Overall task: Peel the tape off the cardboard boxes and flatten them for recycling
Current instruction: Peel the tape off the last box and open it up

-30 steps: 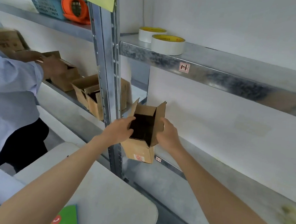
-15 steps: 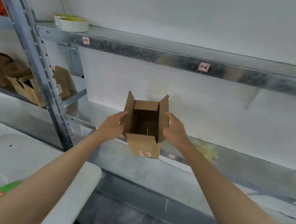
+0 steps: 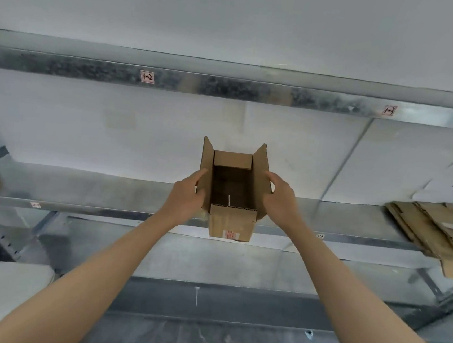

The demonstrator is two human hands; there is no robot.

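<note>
Head view: brown open cardboard box (image 3: 231,224) carried rightward, gripped between curled fingers of left hand (image 3: 187,195) and right hand (image 3: 280,201). Flattening looks next.

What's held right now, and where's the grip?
Open cardboard box: left hand grips its left side, right hand its right side, near the top opening.

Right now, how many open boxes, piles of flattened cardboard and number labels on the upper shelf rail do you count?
Open cardboard box: 1, held between the left hand and the right hand
Pile of flattened cardboard: 1, on the shelf at the right
Number labels on the upper rail: 2 (1-2, 1-3)
Total: 4
</note>
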